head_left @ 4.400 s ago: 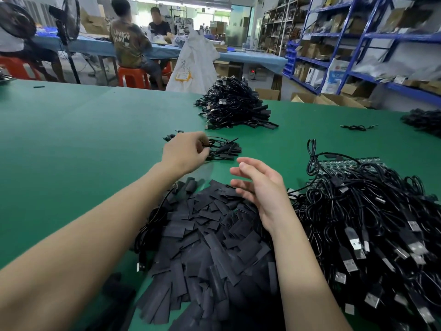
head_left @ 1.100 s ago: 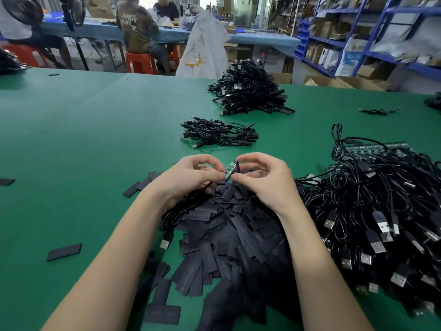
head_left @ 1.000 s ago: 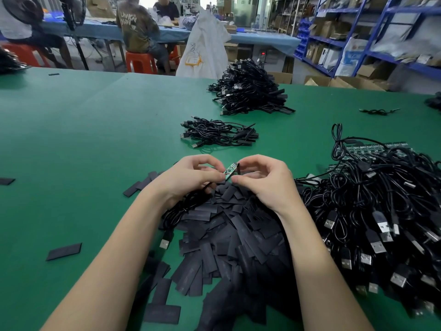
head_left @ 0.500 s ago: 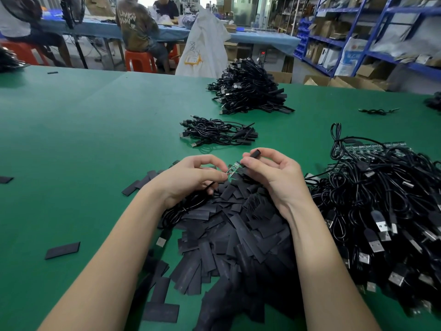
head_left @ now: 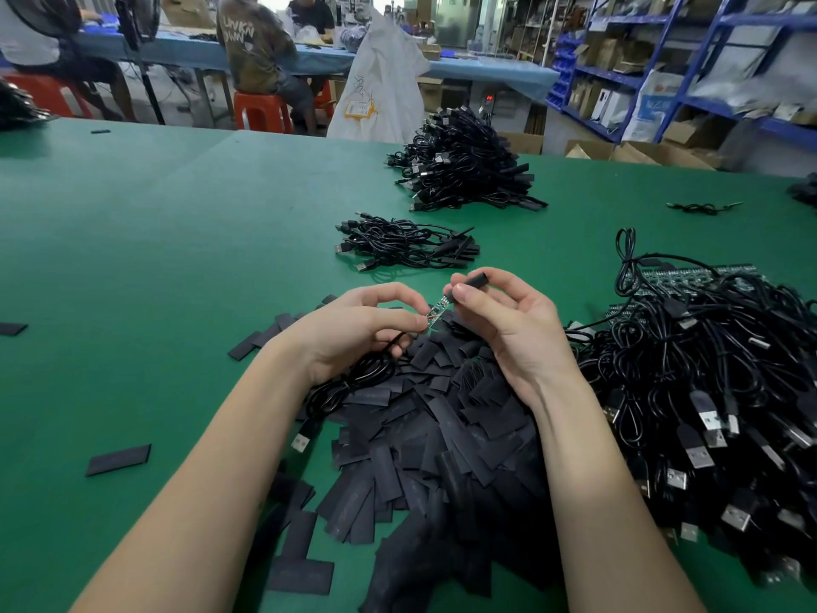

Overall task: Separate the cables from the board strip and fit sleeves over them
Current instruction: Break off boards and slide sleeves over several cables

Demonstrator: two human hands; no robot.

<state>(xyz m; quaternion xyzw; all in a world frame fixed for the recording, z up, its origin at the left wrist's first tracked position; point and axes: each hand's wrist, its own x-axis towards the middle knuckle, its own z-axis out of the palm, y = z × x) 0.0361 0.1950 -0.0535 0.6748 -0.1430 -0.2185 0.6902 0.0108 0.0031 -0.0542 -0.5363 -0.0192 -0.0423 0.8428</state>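
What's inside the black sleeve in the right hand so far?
The small board's tip enters the sleeve. How far it reaches is hidden by the sleeve and the right hand.

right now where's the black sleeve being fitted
In the head view, the short black tubular sleeve is pinched in the right hand, just above the small green circuit board held by the left hand.

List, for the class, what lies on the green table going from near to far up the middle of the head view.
Pile of flat black sleeves → the hands, left hand and right hand → small bundle of cables → large heap of cables → white bag beyond the table edge.
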